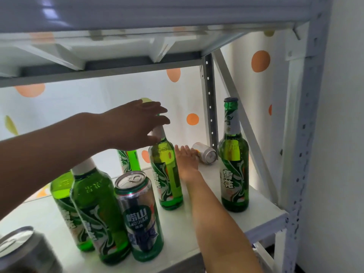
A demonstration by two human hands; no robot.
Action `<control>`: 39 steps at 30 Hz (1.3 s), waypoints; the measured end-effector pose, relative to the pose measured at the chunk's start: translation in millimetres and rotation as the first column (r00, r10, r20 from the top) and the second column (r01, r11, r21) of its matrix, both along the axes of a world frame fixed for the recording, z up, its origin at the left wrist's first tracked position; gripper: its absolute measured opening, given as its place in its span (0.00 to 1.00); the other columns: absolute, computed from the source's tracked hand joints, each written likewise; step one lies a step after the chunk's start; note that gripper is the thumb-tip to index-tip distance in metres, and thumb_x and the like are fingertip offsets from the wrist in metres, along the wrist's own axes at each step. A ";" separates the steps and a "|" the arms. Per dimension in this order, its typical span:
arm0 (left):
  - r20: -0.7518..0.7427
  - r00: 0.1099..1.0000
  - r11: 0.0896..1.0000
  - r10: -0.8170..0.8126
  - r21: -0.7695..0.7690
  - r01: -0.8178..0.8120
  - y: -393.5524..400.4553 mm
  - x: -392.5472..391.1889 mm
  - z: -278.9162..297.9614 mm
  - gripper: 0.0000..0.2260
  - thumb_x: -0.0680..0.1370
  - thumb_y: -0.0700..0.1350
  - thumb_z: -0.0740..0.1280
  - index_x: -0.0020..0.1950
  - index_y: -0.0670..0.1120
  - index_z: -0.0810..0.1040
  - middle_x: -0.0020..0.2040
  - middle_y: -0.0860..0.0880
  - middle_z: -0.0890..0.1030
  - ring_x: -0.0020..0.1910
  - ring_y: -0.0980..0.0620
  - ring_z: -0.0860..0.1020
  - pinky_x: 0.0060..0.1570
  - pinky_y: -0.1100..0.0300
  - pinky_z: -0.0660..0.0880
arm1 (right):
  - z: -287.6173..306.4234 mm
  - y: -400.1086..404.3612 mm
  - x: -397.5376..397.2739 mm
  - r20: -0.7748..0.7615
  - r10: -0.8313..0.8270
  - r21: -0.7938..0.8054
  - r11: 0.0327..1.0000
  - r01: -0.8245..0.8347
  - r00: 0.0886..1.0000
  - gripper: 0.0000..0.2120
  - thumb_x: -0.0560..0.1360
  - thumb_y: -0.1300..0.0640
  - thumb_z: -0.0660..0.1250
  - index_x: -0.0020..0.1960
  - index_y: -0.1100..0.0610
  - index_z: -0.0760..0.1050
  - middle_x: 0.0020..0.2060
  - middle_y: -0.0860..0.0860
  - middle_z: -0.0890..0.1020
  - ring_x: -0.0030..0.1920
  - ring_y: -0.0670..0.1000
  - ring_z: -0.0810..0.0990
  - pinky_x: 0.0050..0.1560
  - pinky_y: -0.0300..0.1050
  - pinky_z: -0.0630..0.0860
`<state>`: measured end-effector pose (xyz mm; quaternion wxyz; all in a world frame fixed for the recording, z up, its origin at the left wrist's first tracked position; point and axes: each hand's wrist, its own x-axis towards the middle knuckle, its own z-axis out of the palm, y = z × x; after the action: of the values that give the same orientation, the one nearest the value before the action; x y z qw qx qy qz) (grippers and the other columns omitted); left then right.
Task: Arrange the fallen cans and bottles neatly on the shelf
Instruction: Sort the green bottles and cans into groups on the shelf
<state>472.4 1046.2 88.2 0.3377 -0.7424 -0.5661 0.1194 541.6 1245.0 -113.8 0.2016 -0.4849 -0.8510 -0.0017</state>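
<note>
From the head view, the shelf (262, 215) carries several green bottles already standing and one silver can (205, 153) lying on its side at the back, near the rear upright post. The right hand (186, 160) reaches toward that fallen can with fingers straight and relaxed; its fingertips are at or just short of the can's side, and the blur there leaves contact uncertain. It grips nothing yet. The left hand (137, 125) hovers over the neck of the middle bottle (167, 174), fingers spread and loose, thumb close to the neck's label band; it appears released rather than clasped round the glass, though its shadow makes that hard to confirm.

The risks come from crowding. The right forearm runs between the middle bottle and the right-hand bottle (234, 160), so a sideways drift while pulling the can out could knock either one over. The can, being round and on its side, could roll away behind the right-hand bottle if merely nudged. The left forearm passes low over the front bottle (96, 209) and the standing green can (139, 219); dropping the elbow could topple them.
</note>
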 end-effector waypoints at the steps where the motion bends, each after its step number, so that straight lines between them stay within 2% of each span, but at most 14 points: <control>1: 0.026 0.999 0.999 -0.030 -0.009 0.031 -1.0 -0.7 -0.5 0.26 0.79 0.61 0.56 0.76 0.55 0.61 0.79 0.52 0.54 0.78 0.53 0.49 0.75 0.54 0.50 | 0.1 1.1 -1.0 -0.011 -0.001 0.014 1.000 0.002 1.000 0.33 0.79 0.63 0.59 0.80 0.58 0.47 0.78 0.59 0.56 0.78 0.59 0.51 0.78 0.55 0.47; 4: 0.107 0.985 0.990 -0.137 -0.004 0.139 -1.9 0.2 0.1 0.24 0.79 0.59 0.59 0.74 0.54 0.65 0.79 0.51 0.54 0.78 0.53 0.48 0.76 0.54 0.50 | 1.5 3.1 -2.4 -0.081 -0.039 0.111 0.993 0.048 0.996 0.30 0.78 0.61 0.61 0.78 0.58 0.54 0.73 0.59 0.63 0.74 0.61 0.59 0.76 0.54 0.55; 7: 0.119 0.985 0.992 -0.122 -0.007 0.124 -0.8 1.8 1.8 0.24 0.79 0.59 0.59 0.74 0.55 0.64 0.79 0.52 0.54 0.78 0.54 0.47 0.76 0.55 0.51 | 1.7 2.1 0.8 -0.050 -0.046 0.011 0.999 0.046 0.998 0.32 0.80 0.59 0.59 0.79 0.57 0.49 0.78 0.60 0.54 0.78 0.61 0.51 0.78 0.55 0.49; 8: 0.101 0.988 0.993 -0.119 -0.005 0.121 -0.1 1.1 0.9 0.25 0.79 0.59 0.59 0.75 0.54 0.64 0.79 0.52 0.54 0.78 0.53 0.47 0.76 0.54 0.51 | 0.1 1.3 1.5 -0.046 -0.039 -0.023 0.999 0.038 0.998 0.30 0.80 0.59 0.58 0.79 0.57 0.51 0.77 0.60 0.55 0.78 0.60 0.52 0.77 0.55 0.51; 12: 0.070 0.993 0.995 -0.091 -0.026 0.093 -0.9 -4.9 -4.3 0.25 0.79 0.60 0.59 0.75 0.54 0.63 0.79 0.51 0.52 0.78 0.52 0.48 0.75 0.51 0.55 | 0.4 0.7 5.0 -0.113 -0.041 -0.002 0.999 0.041 0.993 0.24 0.77 0.61 0.63 0.72 0.57 0.64 0.68 0.57 0.69 0.68 0.58 0.67 0.62 0.52 0.70; 16: 0.153 0.987 0.998 -0.039 -0.045 0.046 -4.7 -6.2 -3.5 0.25 0.79 0.59 0.60 0.75 0.54 0.63 0.79 0.52 0.51 0.78 0.53 0.50 0.74 0.53 0.57 | 6.4 -9.0 9.8 -0.123 -0.062 0.021 0.998 0.065 0.990 0.17 0.77 0.62 0.62 0.66 0.62 0.70 0.64 0.58 0.71 0.66 0.58 0.68 0.61 0.50 0.70; 20: 0.185 0.983 0.998 0.012 -0.062 0.000 -7.4 1.7 -4.2 0.25 0.80 0.57 0.60 0.76 0.53 0.61 0.79 0.52 0.52 0.78 0.54 0.47 0.73 0.57 0.51 | 9.3 -24.6 11.0 -0.228 -0.097 -0.056 0.995 0.087 0.969 0.17 0.79 0.60 0.60 0.67 0.64 0.68 0.65 0.62 0.72 0.66 0.61 0.70 0.64 0.53 0.69; 24: 0.137 0.990 0.998 0.016 -0.066 -0.007 -2.9 10.5 -12.3 0.25 0.81 0.56 0.58 0.76 0.50 0.59 0.79 0.47 0.54 0.78 0.50 0.45 0.72 0.60 0.38 | 9.3 -38.9 17.9 -0.407 -0.115 -0.172 0.984 0.047 0.906 0.15 0.78 0.60 0.62 0.61 0.66 0.73 0.57 0.63 0.80 0.59 0.62 0.79 0.56 0.52 0.76; 29: 0.110 0.994 0.998 0.022 -0.063 -0.015 3.8 1.3 -14.1 0.26 0.81 0.58 0.57 0.77 0.50 0.58 0.79 0.47 0.53 0.78 0.47 0.43 0.76 0.50 0.48 | 21.5 -59.3 29.0 -0.664 -0.161 -0.197 0.980 0.037 0.730 0.14 0.72 0.55 0.70 0.51 0.65 0.78 0.37 0.59 0.83 0.41 0.59 0.82 0.46 0.53 0.79; 31: 0.151 0.988 0.997 0.013 -0.071 -0.002 0.2 -0.9 -11.2 0.27 0.81 0.56 0.58 0.77 0.49 0.57 0.79 0.48 0.52 0.78 0.49 0.43 0.75 0.50 0.52 | 32.6 -65.4 30.5 -0.739 -0.233 -0.249 0.966 0.064 0.633 0.18 0.71 0.51 0.72 0.49 0.66 0.79 0.40 0.60 0.84 0.43 0.60 0.82 0.43 0.50 0.78; 33: 0.213 0.977 0.998 -0.003 -0.057 0.015 -5.4 -2.5 -9.7 0.29 0.81 0.55 0.60 0.78 0.49 0.54 0.80 0.49 0.49 0.78 0.50 0.44 0.75 0.50 0.54 | 43.0 -68.7 30.8 -0.814 -0.336 -0.354 0.934 0.055 0.474 0.23 0.70 0.47 0.72 0.53 0.67 0.79 0.47 0.60 0.84 0.47 0.60 0.83 0.38 0.44 0.73; 35: 0.256 0.967 0.999 -0.011 -0.045 0.023 -10.4 -3.6 -9.7 0.31 0.80 0.55 0.61 0.79 0.50 0.51 0.80 0.49 0.46 0.78 0.51 0.45 0.75 0.50 0.55 | 48.0 -65.3 29.0 -0.868 -0.386 -0.414 0.910 -0.024 0.312 0.30 0.67 0.42 0.73 0.55 0.67 0.79 0.47 0.60 0.84 0.46 0.59 0.84 0.36 0.41 0.71; 37: 0.268 0.963 0.999 -0.011 -0.046 0.025 -11.8 -2.8 -10.5 0.31 0.81 0.54 0.61 0.79 0.50 0.49 0.80 0.50 0.45 0.78 0.52 0.44 0.75 0.51 0.55 | 61.0 -75.4 31.3 -0.898 -0.374 -0.400 0.913 -0.078 0.232 0.36 0.61 0.38 0.72 0.53 0.68 0.79 0.44 0.61 0.84 0.44 0.59 0.85 0.34 0.41 0.73; 39: 0.301 0.954 0.998 -0.011 -0.051 0.027 -9.6 -1.4 -11.9 0.31 0.81 0.54 0.61 0.79 0.49 0.49 0.80 0.50 0.44 0.78 0.52 0.43 0.75 0.53 0.53 | 77.3 -91.9 34.5 -0.919 -0.356 -0.378 0.918 -0.123 0.166 0.28 0.66 0.44 0.74 0.50 0.68 0.78 0.40 0.58 0.83 0.40 0.58 0.83 0.32 0.43 0.74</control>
<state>471.1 1036.6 76.3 0.2287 -0.7663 -0.6001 0.0172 576.1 1153.2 -36.4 0.6038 -0.4648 -0.4629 0.4528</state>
